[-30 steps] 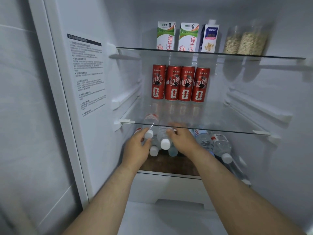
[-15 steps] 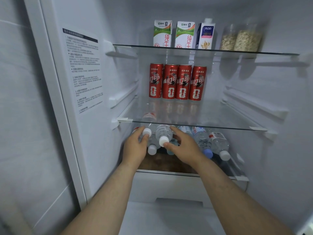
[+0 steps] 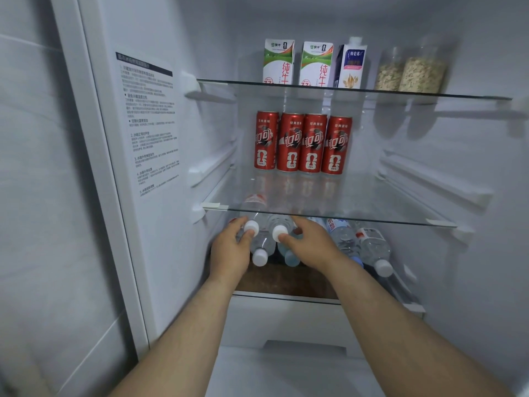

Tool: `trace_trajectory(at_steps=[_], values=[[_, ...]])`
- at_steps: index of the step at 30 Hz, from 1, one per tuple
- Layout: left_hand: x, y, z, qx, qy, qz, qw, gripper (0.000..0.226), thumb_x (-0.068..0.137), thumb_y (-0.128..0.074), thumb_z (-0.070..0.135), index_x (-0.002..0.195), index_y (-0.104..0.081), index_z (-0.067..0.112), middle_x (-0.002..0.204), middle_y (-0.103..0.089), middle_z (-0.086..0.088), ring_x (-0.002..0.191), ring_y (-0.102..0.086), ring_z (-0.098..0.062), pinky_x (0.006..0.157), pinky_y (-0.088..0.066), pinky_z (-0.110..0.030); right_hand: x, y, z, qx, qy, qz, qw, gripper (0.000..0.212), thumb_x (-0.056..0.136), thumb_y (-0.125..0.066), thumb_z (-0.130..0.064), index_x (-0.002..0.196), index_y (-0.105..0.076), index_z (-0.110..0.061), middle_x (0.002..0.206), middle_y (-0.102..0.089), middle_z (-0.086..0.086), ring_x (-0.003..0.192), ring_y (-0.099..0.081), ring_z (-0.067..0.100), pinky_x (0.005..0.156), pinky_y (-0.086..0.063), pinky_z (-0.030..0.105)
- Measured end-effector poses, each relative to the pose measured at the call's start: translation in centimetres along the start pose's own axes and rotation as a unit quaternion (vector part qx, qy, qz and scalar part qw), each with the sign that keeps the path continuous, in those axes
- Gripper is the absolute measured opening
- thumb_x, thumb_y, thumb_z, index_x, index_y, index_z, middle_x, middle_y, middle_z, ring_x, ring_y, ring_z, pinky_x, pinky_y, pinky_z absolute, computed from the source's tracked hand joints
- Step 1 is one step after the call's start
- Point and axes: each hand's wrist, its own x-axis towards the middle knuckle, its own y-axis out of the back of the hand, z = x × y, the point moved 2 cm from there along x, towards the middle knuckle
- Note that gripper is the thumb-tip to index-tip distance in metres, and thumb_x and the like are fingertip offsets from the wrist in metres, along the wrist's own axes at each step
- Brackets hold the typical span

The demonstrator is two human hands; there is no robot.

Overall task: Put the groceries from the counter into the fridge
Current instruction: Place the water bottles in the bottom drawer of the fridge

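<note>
Several clear water bottles lie on their sides, caps toward me, on the lowest fridge shelf (image 3: 286, 283). Two more rest on top of them at the left. My left hand (image 3: 230, 249) pinches the upper left bottle (image 3: 251, 226) at its white cap, between thumb and fingers. My right hand (image 3: 310, 245) grips the bottle beside it (image 3: 279, 226), fingers over the neck and thumb under the white cap. Under my hands lie a white-capped bottle (image 3: 260, 257) and a blue-capped one (image 3: 292, 259). Further bottles (image 3: 373, 249) lie to the right.
A glass shelf (image 3: 329, 218) hangs close above my hands and carries several red cans (image 3: 303, 144) at the back. The top shelf holds milk cartons (image 3: 315, 64) and grain jars (image 3: 420, 73). A white drawer front (image 3: 286, 319) sits below. The labelled fridge wall (image 3: 148, 124) is at the left.
Both hands stay on the two upper bottles. My right hand has slid back from the bottle's body to its neck, thumb now under the cap. The view has tilted slightly.
</note>
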Motion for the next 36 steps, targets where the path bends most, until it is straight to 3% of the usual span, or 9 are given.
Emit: trace_trajectory(at_steps=[5, 10, 14, 24, 29, 32, 36], values=[[0.1, 0.0, 0.0, 0.000, -0.002, 0.000, 1.000, 0.037, 0.098, -0.056, 0.029, 0.134, -0.057, 0.023, 0.132, -0.061, 0.005, 0.118, -0.055, -0.011, 0.091, -0.040, -0.024, 0.7, -0.1, 0.0, -0.010, -0.016, -0.001, 1.000, 0.054, 0.094, -0.061, -0.040, 0.144, -0.042, -0.034, 0.137, -0.056, 0.000, 0.119, -0.054, 0.020, 0.089, -0.043, 0.030], [0.1, -0.1, 0.0, 0.007, 0.007, 0.004, 1.000, 0.038, 0.098, -0.056, 0.029, 0.136, -0.056, 0.023, 0.136, -0.059, 0.003, 0.124, -0.054, -0.016, 0.100, -0.043, -0.029, 0.9, 0.0, -0.4, -0.015, -0.019, -0.013, 1.000, 0.052, 0.095, -0.059, -0.040, 0.143, -0.042, -0.034, 0.137, -0.057, 0.001, 0.120, -0.056, 0.021, 0.097, -0.047, 0.038], [0.0, 0.0, 0.2, 0.010, 0.005, 0.005, 1.000, 0.038, 0.098, -0.056, 0.028, 0.136, -0.056, 0.023, 0.136, -0.059, 0.003, 0.123, -0.054, -0.015, 0.097, -0.041, -0.026, 0.9, 0.1, -0.9, -0.016, -0.020, -0.025, 0.999, 0.049, 0.096, -0.058, -0.037, 0.142, -0.042, -0.033, 0.143, -0.053, 0.000, 0.126, -0.053, 0.023, 0.104, -0.045, 0.043], [-0.4, 0.4, 0.2, 0.041, 0.013, -0.012, 0.999, 0.048, 0.098, -0.055, 0.029, 0.145, -0.045, 0.022, 0.142, -0.053, 0.001, 0.129, -0.051, -0.018, 0.106, -0.043, -0.034, -1.3, 0.2, -0.8, -0.016, 0.000, -0.009, 1.000, 0.056, 0.098, -0.057, -0.032, 0.149, -0.034, -0.031, 0.149, -0.045, -0.002, 0.136, -0.044, 0.023, 0.100, -0.036, 0.031], [-2.1, 1.3, 0.9, 0.108, -0.097, -0.014, 0.989, 0.047, 0.088, -0.068, 0.020, 0.132, -0.054, 0.020, 0.129, -0.060, 0.004, 0.114, -0.055, -0.014, 0.098, -0.046, -0.032, -3.1, 1.0, 0.0, -0.069, -0.010, -0.005, 0.998, 0.051, 0.100, -0.053, -0.023, 0.148, -0.037, -0.027, 0.148, -0.044, 0.001, 0.132, -0.045, 0.022, 0.097, -0.036, 0.027], [-2.9, 1.4, 0.9, 0.222, -0.169, -0.038, 0.960, 0.055, 0.084, -0.073, 0.022, 0.134, -0.053, 0.014, 0.139, -0.054, -0.002, 0.131, -0.046, -0.023, 0.108, -0.041, -0.039, -4.1, 1.5, 0.0, -0.094, 0.022, 0.014, 0.995, 0.042, 0.097, -0.055, -0.021, 0.137, -0.048, -0.029, 0.132, -0.054, -0.002, 0.119, -0.052, 0.018, 0.092, -0.037, 0.027], [-3.9, 1.3, 1.2, 0.258, -0.187, -0.035, 0.947, 0.061, 0.086, -0.069, 0.025, 0.141, -0.046, 0.012, 0.147, -0.047, -0.005, 0.140, -0.036, -0.025, 0.112, -0.036, -0.046, -5.8, 2.3, -0.2, -0.154, 0.041, 0.040, 0.986, 0.041, 0.092, -0.060, -0.017, 0.132, -0.051, -0.021, 0.128, -0.055, 0.002, 0.116, -0.050, 0.022, 0.093, -0.043, 0.033]])
